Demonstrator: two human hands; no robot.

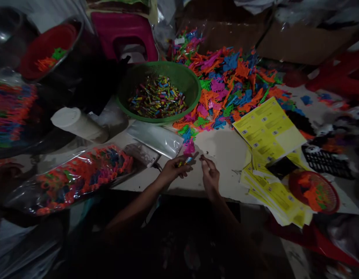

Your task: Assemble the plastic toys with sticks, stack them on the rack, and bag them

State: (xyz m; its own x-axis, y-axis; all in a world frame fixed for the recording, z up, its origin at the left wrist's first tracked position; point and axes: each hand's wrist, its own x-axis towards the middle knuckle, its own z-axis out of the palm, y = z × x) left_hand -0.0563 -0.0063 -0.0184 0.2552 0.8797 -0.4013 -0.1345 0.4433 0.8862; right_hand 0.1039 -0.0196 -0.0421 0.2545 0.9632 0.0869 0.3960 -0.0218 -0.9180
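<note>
My left hand (175, 169), at the table's front edge, is closed on a small tube with a yellow and blue label (185, 161). Just to the right, the fingers of my right hand (210, 173) are pinched together; whatever is between them is too small and dark to name. A pink plastic piece (189, 147) lies just beyond my left hand. Similar small labelled tubes (158, 97) fill the green basket (158, 121) farther back. A loose heap of orange, blue, green and pink plastic pieces (225, 89) spreads to the basket's right.
Yellow printed sheets (269, 128) lie at the right, beside a red basket (333, 197) holding orange and green pieces. On the left are a clear bag of colourful pieces (83, 174), a white cylinder (80, 122) and silvery plastic packaging (156, 137). Behind stands a pink stool (124, 27).
</note>
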